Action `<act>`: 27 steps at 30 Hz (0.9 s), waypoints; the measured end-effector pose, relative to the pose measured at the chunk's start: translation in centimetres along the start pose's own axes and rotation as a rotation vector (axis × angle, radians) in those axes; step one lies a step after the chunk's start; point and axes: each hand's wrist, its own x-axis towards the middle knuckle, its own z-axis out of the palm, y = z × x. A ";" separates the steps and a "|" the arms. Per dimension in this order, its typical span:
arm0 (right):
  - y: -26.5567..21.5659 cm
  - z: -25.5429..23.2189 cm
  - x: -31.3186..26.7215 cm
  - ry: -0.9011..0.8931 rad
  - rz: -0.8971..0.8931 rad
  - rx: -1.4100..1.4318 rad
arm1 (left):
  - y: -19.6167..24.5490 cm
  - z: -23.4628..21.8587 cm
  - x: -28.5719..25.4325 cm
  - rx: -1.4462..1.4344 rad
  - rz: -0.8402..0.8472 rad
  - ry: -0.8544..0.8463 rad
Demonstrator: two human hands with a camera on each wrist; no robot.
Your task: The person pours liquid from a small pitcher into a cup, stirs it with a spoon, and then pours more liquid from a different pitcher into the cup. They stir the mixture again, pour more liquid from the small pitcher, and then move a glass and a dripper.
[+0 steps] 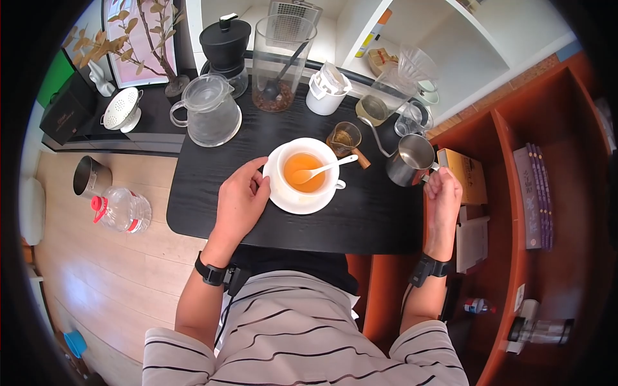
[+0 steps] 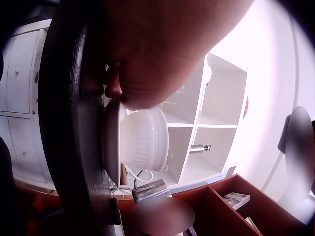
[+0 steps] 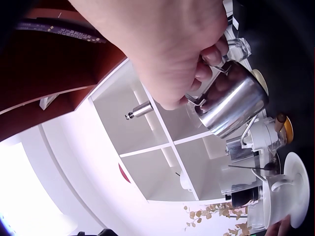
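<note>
A white cup (image 1: 283, 168) of amber liquid stands on a white saucer (image 1: 302, 207) near the middle of the black table. In the cup lies a white spoon (image 1: 325, 168), its handle over the right rim. My left hand (image 1: 241, 201) pinches the saucer's left rim between thumb and fingers; the left wrist view shows the thumb beside the ribbed cup wall (image 2: 145, 137). At the table's right edge, my right hand (image 1: 444, 193) grips the handle of a steel gooseneck kettle (image 3: 234, 101). Its lid is off and its spout points to the back left.
Behind the cup stands a small glass pitcher (image 1: 344, 137) with a wooden handle. Along the back are a glass server (image 1: 209, 109), a coffee grinder (image 1: 225, 42), a tall clear canister (image 1: 283, 51), a white drip cup (image 1: 327, 93) and other glassware. A red-brown shelf (image 1: 502, 212) borders the right side.
</note>
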 end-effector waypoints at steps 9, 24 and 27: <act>3.2 0.6 0.6 0.063 0.055 0.166 | 0.2 0.1 0.0 0.007 -0.003 0.010; 6.8 1.5 1.9 -0.014 0.152 -0.101 | -0.1 0.2 0.0 0.005 -0.011 -0.015; 6.6 2.3 1.2 0.123 0.023 -0.247 | -0.3 0.3 0.0 -0.005 -0.011 -0.014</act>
